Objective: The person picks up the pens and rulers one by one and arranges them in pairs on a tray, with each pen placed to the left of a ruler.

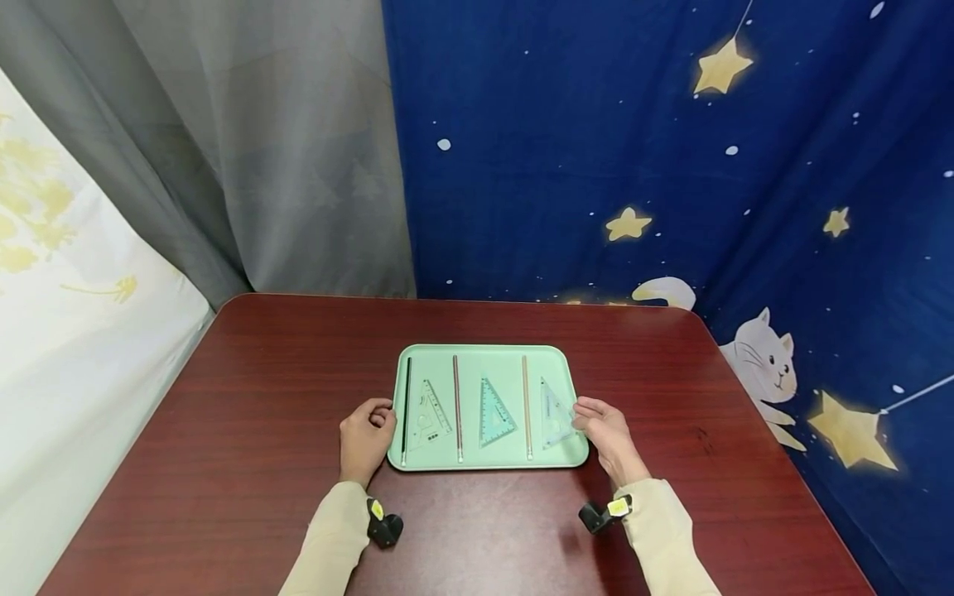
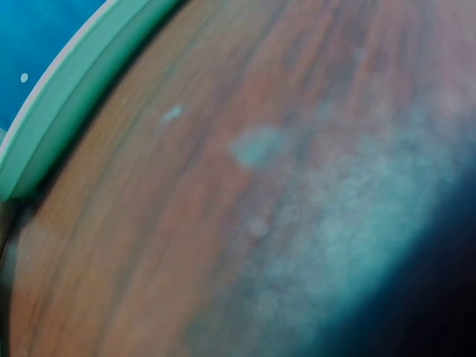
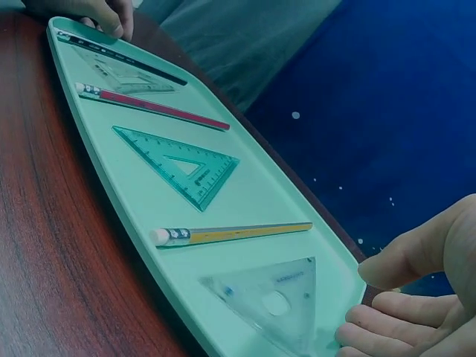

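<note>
A pale green tray (image 1: 501, 361) lies on the table between my two hands. My left hand (image 1: 363, 439) grips its left rim with curled fingers. At the right rim, my right hand (image 1: 607, 434) touches the tray with its thumb and loosely extended fingers apart. From left to right, the tray bears a black pencil (image 1: 406, 414), a clear set square (image 1: 441, 416), a red pencil (image 3: 163, 108), a teal set square (image 3: 152, 152), a yellow pencil (image 3: 253, 232) and another clear set square (image 3: 245, 294). The left wrist view shows only the tray's outer wall (image 2: 82, 67), no fingers.
The dark reddish wooden table (image 1: 261, 397) extends around the tray on all sides. Behind it hang a grey curtain (image 1: 313, 149) and a blue star-patterned curtain (image 1: 522, 165). A white cloth (image 1: 74, 348) hangs along the left side. Small black cameras (image 1: 383, 528) are worn on both wrists.
</note>
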A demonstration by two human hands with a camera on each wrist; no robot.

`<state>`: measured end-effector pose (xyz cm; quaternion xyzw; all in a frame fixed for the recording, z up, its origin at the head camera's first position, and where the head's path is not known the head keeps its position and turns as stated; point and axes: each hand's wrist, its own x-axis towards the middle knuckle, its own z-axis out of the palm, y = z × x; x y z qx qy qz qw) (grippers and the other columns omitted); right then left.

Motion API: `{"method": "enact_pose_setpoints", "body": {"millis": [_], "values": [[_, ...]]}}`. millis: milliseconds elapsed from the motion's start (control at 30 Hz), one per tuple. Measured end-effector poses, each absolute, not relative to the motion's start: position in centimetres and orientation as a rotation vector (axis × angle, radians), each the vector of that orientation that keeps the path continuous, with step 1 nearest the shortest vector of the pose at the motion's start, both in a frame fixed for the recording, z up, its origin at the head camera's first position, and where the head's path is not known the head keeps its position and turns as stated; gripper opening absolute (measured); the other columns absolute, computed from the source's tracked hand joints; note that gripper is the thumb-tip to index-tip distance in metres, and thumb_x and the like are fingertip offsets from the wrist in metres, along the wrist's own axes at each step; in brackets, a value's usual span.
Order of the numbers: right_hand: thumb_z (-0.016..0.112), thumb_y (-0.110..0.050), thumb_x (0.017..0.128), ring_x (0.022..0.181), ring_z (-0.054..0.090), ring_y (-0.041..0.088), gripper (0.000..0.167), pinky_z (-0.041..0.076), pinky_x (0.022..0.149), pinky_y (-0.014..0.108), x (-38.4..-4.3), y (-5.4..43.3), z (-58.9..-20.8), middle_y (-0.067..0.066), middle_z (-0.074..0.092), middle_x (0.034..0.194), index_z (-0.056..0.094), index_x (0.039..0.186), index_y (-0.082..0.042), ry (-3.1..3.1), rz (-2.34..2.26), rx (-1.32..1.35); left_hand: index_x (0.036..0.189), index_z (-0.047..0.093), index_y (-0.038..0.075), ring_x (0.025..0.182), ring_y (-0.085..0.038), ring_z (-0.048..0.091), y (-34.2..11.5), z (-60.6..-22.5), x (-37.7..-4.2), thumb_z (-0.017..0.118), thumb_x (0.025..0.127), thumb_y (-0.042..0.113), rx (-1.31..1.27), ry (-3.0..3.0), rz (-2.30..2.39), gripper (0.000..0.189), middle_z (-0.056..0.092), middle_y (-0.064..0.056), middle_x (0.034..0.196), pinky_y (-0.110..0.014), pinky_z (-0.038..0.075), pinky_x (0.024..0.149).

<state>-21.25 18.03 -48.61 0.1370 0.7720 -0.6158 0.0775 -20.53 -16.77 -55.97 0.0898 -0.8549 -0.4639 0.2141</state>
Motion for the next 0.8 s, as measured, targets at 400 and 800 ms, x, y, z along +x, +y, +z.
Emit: {"method": "enact_pose_setpoints", "body": {"millis": [400,800], "values": [[0.048,0.0,0.091,0.129,0.042,0.04,0.053,0.035,0.107,0.048,-21.8,18.5,-48.8,0.032,0.041,0.14,0.034,0.141,0.009,2.254,-1.908,0.52,0.092,0.071,0.007,0.061,-0.005,0.051,-17.8,-56.5,-20.7,0.066,0.083,0.007,0.286,-2.355,-1.293,0.011,0.065,-0.002,0.073,-0.017,0.043,0.059],[0.065,-0.031,0.088,0.138,0.03,0.037,0.087,0.028,0.112,0.047,-25.1,20.9,-48.3,0.024,0.028,0.15,0.011,0.151,-0.003,2.47,-1.759,0.57,0.135,0.049,0.008,0.088,-0.001,0.058,-20.4,-54.8,-20.8,0.063,0.091,0.017,0.41,-2.181,-1.837,0.047,0.058,-0.016,0.12,-0.02,0.055,0.067]]}}
